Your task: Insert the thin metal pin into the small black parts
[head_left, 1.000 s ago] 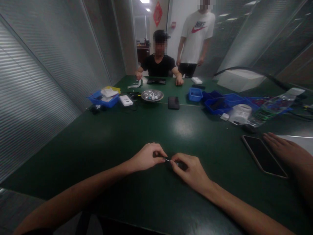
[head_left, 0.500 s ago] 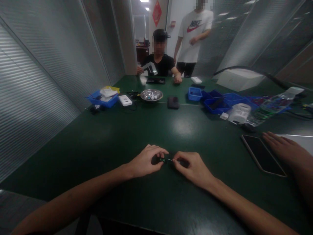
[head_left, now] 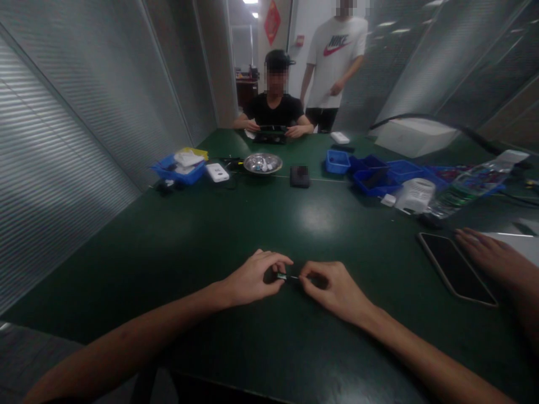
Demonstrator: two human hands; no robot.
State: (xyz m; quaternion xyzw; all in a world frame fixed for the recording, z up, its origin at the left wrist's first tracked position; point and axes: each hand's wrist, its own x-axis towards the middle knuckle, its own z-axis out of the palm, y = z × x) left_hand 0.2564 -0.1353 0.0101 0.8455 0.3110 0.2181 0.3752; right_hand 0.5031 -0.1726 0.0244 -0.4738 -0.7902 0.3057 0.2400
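Note:
My left hand (head_left: 255, 279) rests low over the dark green table (head_left: 227, 224), its thumb and fingers closed round a small green piece (head_left: 282, 276) that looks like a circuit board. Facing it, my right hand (head_left: 332, 285) pinches a thin, metallic pin-like piece (head_left: 294, 277) between thumb and forefinger. That thin piece points left at the green one; whether the two touch is too small to tell. Most of what lies inside each grip is hidden by my fingers.
At right, a phone (head_left: 457, 269) lies beside another person's hand (head_left: 488, 249). Farther back are a plastic bottle (head_left: 475, 185), blue trays (head_left: 374, 182), a dark square object (head_left: 300, 176), a metal dish (head_left: 263, 171) and a blue basket (head_left: 185, 178). A seated person (head_left: 273, 109) handles a dark panel.
My hands hold nearly the same pose; the green piece looks brighter, slightly turned. Across the table, the seated person has lowered the light-coloured item and now has both hands on the dark panel.

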